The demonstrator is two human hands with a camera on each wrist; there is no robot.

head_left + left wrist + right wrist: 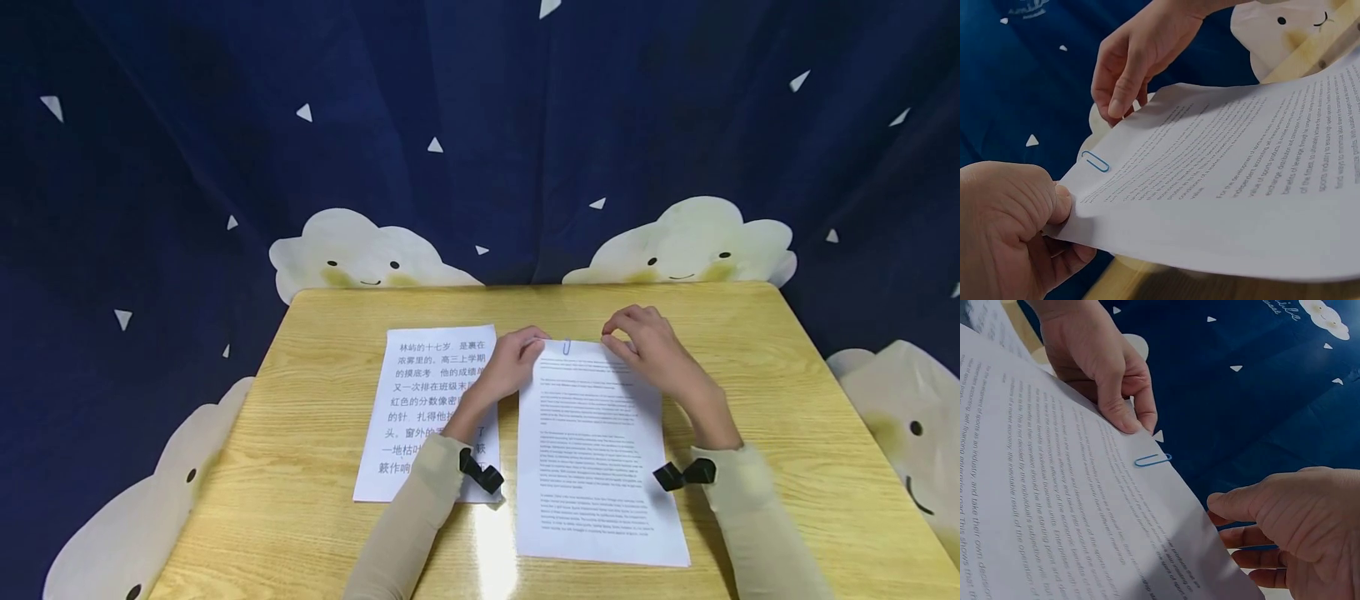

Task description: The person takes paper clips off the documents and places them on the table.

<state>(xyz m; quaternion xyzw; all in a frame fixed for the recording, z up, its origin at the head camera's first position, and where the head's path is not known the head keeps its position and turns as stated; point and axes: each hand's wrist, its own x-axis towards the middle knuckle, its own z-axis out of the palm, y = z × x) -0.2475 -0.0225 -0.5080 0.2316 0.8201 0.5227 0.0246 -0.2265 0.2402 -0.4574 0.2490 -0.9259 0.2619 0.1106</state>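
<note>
Both hands are up at the far edge of the printed English sheets, which lie on the wooden tabletop right in front of the person. The left hand pinches the top left corner, thumb on top and curled fingers underneath. The right hand grips the same top edge further along, thumb on the page, fingers tucked below. A blue paper clip sits on that edge between the two hands, closer to the left one. The edge looks lifted a bit off the wood in the wrist views. Just left, partly under the left forearm, lies a sheet of Chinese text.
</note>
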